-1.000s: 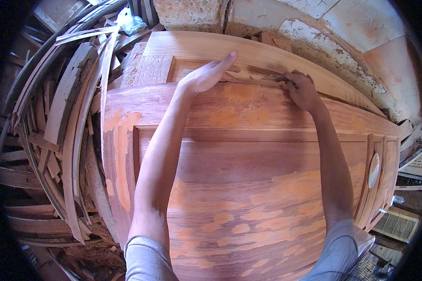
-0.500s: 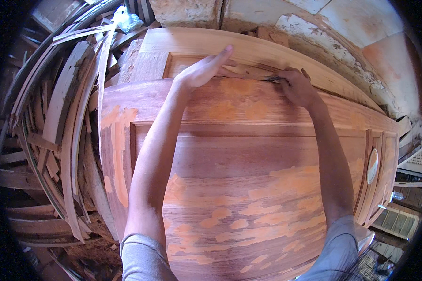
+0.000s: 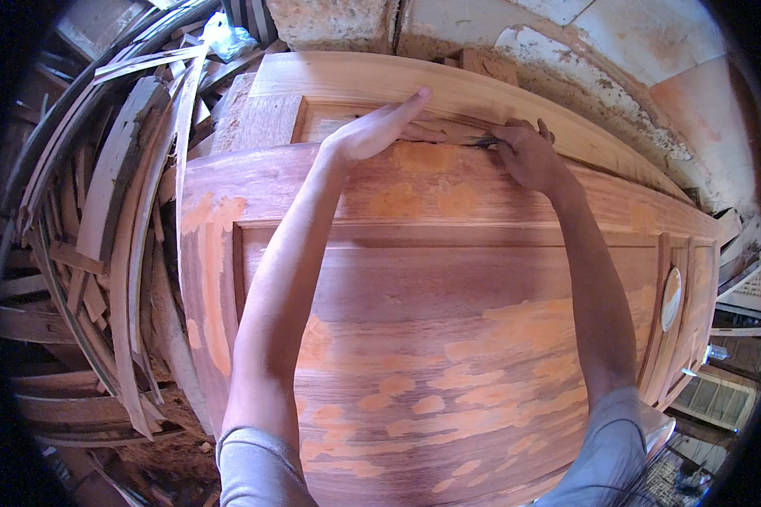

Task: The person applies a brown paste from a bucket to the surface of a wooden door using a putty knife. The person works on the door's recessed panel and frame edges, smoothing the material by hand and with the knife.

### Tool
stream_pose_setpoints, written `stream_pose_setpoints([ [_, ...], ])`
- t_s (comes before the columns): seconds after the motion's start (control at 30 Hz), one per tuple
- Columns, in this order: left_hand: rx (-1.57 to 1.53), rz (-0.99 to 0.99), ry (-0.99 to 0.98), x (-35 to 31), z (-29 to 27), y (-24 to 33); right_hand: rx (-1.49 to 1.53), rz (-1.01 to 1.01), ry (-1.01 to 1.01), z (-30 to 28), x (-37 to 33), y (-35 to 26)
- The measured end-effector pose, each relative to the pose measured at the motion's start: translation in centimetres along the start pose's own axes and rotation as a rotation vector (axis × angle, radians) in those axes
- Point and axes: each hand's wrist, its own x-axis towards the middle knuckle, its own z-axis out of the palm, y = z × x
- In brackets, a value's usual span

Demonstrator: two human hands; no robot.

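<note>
At the door's [image 3: 448, 279] far edge, our left hand [image 3: 376, 133] rests spread; rightward, our right hand [image 3: 530, 155] pinches a small dark tool [image 3: 484, 142].

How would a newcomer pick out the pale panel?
Find the big reddish door in the middle. The left hand and right hand are at its far edge. Just beyond lies the pale panel, its lighter wood lacking the door's orange patches.
</note>
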Motion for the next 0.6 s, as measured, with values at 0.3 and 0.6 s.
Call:
stream_pose_setpoints([
  [0.3, -0.108, -0.181, -0.153, 0.5, -0.2, 0.0, -0.002, -0.048, 0.040, 0.4, 0.3, -0.8],
  [0.6, -0.062, -0.191, -0.141, 0.2, -0.2, 0.6, 0.001, -0.075, -0.062, 0.9, 1.1, -1.0],
])
